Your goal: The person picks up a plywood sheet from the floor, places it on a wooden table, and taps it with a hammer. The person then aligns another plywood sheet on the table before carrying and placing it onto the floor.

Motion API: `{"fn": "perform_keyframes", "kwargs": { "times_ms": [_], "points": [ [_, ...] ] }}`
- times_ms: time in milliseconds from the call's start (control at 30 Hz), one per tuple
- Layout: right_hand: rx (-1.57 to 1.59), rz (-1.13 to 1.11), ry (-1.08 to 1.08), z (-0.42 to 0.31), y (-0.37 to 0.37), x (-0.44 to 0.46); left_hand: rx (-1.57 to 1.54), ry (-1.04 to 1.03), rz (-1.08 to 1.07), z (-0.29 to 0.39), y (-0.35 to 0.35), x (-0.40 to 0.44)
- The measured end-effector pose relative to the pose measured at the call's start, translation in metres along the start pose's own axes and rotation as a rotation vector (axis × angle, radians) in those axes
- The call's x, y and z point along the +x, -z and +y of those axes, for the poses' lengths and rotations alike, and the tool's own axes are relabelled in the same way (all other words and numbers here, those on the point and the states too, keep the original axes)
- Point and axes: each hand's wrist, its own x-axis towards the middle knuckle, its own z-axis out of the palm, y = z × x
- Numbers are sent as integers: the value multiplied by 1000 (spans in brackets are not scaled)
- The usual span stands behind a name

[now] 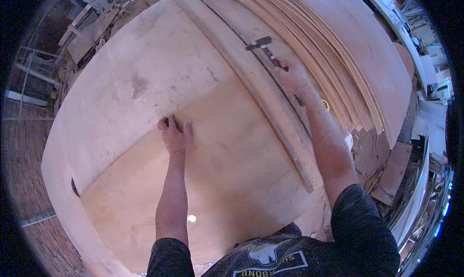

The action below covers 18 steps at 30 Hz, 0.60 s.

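My left hand (176, 134) rests with spread fingers at the far edge of a thin tan plywood sheet (232, 146). That sheet lies on a larger, paler, stained board (130, 64). A small dark patch shows under the fingertips; I cannot make out what it is. Farther off on the right, my right hand (290, 76) is closed round the handle of what looks like a hammer, its dark head (261, 43) pointing away from me. The hammer is above a long wooden strip (246, 81) and a dark line running beside it.
Long stacked wooden strips (333, 54) lie along the right, beside a broad reddish panel (367, 49). A small yellow item (325, 104) shows beside my right forearm. Scrap wood (92, 40) litters the far left, and more boards (415, 180) stand at the right.
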Motion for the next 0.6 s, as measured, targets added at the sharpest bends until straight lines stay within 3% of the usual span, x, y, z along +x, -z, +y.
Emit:
{"fn": "perform_keyframes", "kwargs": {
  "times_ms": [100,200,267,333,367,433,467,500,533,600],
  "points": [
    [-409,77,-3,30,26,-2,18,-7,27,2,-2,0],
    [-600,326,107,14,26,-53,3,-4,42,6,-2,1],
    [-408,108,103,6,18,-97,18,-27,51,3,-1,1],
    [-521,217,287,-6,-18,-170,-17,-41,44,2,0,2],
    [75,123,110,11,-57,-211,-55,-38,37,5,3,3],
    [-603,-144,415,2,-88,-293,-77,-26,3,5,12,2],
    [-466,-171,673,-29,-115,-317,-12,75,49,-34,43,-7],
    [-438,-336,560,-62,-115,-347,-161,138,79,-52,27,-16],
    [-432,-506,441,-87,-108,-374,-646,356,94,-47,30,-18],
    [-495,-304,505,-98,-130,-405,-333,66,77,-55,16,-14]
  ]
}}
